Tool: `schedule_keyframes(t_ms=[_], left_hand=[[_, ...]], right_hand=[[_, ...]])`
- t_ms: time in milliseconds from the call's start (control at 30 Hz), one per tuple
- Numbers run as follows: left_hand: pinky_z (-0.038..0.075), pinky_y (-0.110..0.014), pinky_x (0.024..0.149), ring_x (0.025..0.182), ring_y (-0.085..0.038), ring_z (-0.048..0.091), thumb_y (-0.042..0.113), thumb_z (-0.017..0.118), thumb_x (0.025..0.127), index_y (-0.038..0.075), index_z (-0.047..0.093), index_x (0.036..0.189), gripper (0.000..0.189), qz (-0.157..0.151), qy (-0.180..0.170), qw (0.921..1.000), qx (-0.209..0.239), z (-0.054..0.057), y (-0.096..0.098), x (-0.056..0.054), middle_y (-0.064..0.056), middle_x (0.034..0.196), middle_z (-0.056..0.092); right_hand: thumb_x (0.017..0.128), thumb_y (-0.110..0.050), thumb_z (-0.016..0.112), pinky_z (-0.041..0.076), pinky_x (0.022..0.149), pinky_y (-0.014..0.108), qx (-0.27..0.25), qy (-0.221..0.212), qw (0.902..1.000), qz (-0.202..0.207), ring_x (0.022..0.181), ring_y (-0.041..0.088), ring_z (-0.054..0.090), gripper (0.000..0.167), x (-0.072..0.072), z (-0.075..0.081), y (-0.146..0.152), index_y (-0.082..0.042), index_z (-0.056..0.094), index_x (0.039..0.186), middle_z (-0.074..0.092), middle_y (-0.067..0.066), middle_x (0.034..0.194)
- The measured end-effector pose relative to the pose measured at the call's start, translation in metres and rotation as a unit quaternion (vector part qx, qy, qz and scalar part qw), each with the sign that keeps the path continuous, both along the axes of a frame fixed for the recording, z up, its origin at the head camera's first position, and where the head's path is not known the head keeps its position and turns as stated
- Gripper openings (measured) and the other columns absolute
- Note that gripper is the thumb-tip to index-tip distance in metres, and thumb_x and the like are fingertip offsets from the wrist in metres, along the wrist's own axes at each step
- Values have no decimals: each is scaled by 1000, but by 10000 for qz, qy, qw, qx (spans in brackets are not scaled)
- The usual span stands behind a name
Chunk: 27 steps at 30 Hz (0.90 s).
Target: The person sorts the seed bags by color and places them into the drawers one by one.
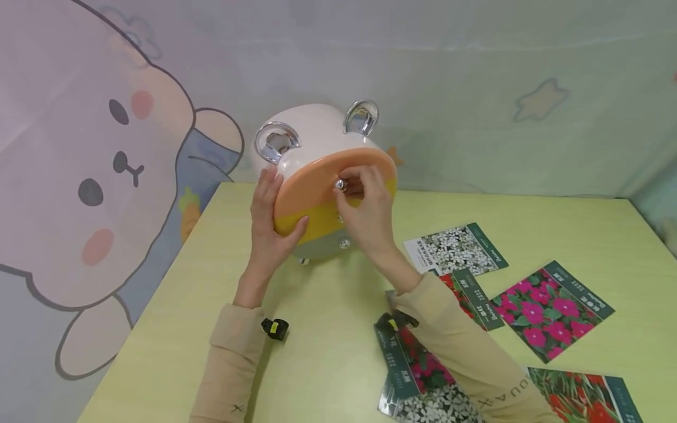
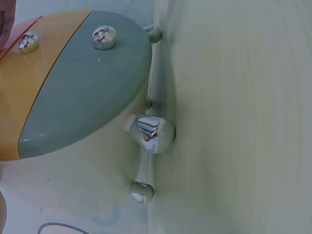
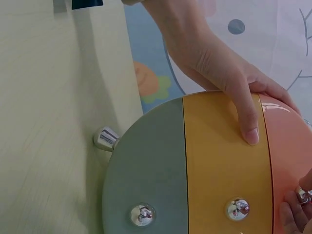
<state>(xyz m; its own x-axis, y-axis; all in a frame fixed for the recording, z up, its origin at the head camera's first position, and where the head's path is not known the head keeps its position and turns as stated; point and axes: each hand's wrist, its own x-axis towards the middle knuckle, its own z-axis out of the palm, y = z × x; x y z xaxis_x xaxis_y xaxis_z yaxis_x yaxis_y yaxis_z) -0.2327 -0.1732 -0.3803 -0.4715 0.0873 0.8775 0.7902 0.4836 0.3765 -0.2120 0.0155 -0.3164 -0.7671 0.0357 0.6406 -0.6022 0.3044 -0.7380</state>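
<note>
While the left hand point(image 1: 267, 214) clasps the cabinet point(image 1: 312, 197), the right hand point(image 1: 369, 212) pinches a knob point(image 1: 341, 185).

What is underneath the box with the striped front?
Under the box, the left wrist view shows silver feet and the pale tabletop. The box's own body covers most of its underside and the tabletop directly beneath, so I can't tell what else is there.
</note>
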Motion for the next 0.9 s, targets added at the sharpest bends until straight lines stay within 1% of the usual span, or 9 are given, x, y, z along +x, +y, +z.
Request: schedule_keyframes(t_ms=[133, 333, 500, 733, 800, 900], left_hand=[[14, -50, 121, 148, -30, 21, 30, 68, 86, 18, 35, 146, 70, -2, -78, 9999, -82, 1, -1, 0, -3, 157, 31], [14, -50, 121, 148, -31, 19, 18, 72, 81, 20, 34, 147, 76, -56, -166, 9998, -98, 1, -2, 1, -2, 158, 29], [14, -50, 121, 148, -32, 19, 7, 73, 77, 23, 34, 147, 82, -112, -195, 9997, -51, 2, -2, 2, 0, 158, 29], [15, -51, 121, 147, -34, 20, 0, 71, 72, 24, 36, 146, 85, -215, -142, 9997, 19, 3, -2, 0, 5, 157, 29], [17, -52, 121, 146, -37, 20, 0, 70, 73, 24, 36, 146, 85, -255, -101, 9996, 16, 3, -1, 0, 6, 157, 29], [21, -52, 120, 144, -42, 20, 8, 71, 80, 24, 34, 146, 77, -318, -25, 9995, -26, 3, -1, 1, 4, 157, 28]], right_hand=[[84, 1, 67, 57, 76, 30, -4, -8, 10000, -7, 84, 25, 63, 21, 1, 0, 1, 4, 59, 104, 55, 16, 101], [82, 2, 67, 58, 75, 32, -41, 107, 9999, 38, 82, 25, 63, 22, 3, -2, 4, 5, 59, 102, 55, 17, 99], [83, 2, 66, 58, 75, 29, -35, 151, 9999, 68, 82, 24, 63, 21, 9, -3, 6, 4, 59, 102, 54, 16, 99], [83, 2, 66, 58, 75, 29, -62, 313, 9995, 70, 82, 23, 63, 21, 17, -3, 13, 4, 59, 102, 55, 17, 99], [82, 2, 67, 58, 75, 30, -81, 365, 9993, 74, 82, 23, 63, 21, 20, -4, 15, 4, 59, 102, 56, 17, 98], [82, 2, 67, 57, 75, 28, -47, 363, 9993, 39, 82, 22, 63, 21, 25, -5, 18, 4, 60, 101, 56, 16, 98]])
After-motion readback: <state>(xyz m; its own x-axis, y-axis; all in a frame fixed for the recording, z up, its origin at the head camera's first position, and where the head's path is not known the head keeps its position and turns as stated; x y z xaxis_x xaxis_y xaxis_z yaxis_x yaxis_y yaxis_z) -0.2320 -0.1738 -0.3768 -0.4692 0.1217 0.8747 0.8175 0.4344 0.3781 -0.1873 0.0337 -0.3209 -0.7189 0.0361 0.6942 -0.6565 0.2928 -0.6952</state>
